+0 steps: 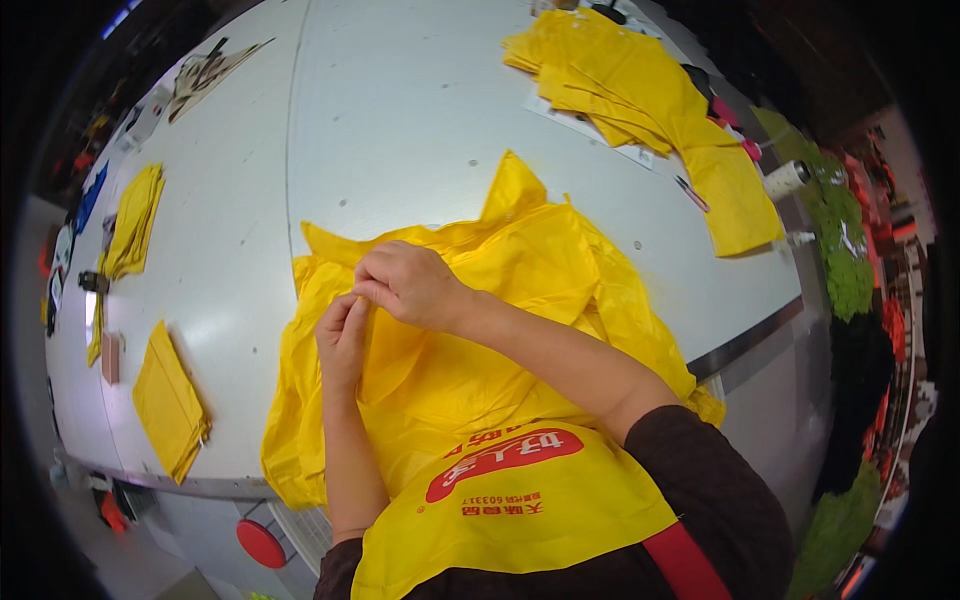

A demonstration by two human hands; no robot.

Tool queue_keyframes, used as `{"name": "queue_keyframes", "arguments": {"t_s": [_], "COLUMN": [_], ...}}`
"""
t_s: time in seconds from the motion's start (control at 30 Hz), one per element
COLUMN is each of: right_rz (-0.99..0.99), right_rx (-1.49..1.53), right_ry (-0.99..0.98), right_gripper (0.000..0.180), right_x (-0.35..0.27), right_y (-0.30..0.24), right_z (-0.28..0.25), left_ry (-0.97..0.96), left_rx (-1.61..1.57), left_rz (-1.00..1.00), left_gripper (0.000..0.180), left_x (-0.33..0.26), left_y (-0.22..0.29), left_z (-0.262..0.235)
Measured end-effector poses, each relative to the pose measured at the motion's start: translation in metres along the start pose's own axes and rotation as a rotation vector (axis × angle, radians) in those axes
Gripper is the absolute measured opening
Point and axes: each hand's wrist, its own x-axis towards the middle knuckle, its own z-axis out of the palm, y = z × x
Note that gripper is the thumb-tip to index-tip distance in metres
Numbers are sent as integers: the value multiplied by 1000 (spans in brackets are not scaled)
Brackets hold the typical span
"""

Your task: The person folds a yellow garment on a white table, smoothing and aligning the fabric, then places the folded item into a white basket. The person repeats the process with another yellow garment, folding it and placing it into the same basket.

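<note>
A large yellow fabric piece (520, 290) lies crumpled over the near part of the table, with two pointed corners sticking up at its far edge. At its left part my left hand (342, 340) pinches the cloth, fingers closed and pointing up. Just above and to the right, my right hand (415, 285) is closed on the same cloth, its thumb and fingertips meeting those of the left. The small bit between the fingertips is hidden. Below the hands a fold of the cloth hangs loose. A yellow apron (610, 500) with red print covers my front, close against the cloth.
On the white table (400, 110), stacked yellow pieces (610, 80) lie at far right, near tweezers (692, 194) and a thread cone (786, 180). Folded yellow cloths (168, 400) sit at left beside a small box (111, 358). A red stool (261, 543) stands below.
</note>
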Motion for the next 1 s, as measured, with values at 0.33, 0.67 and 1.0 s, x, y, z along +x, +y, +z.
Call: {"name": "queue_keyframes", "arguments": {"t_s": [0.33,0.67,1.0], "right_rz": [349,871,999], "right_rx": [-239,-1147,-318], "right_ry": [612,184,547], "right_gripper": [15,32,21], "right_x": [-75,-240,-179], "right_y": [125,304,255], "right_z": [-181,-416,-343], "left_ry": [12,42,17], "left_rx": [168,439,120], "left_rz": [80,-104,-157], "left_gripper": [7,17,16], "left_x": [1,-10,-22], "left_y": [-12,8,3], "left_z": [18,27,25]}}
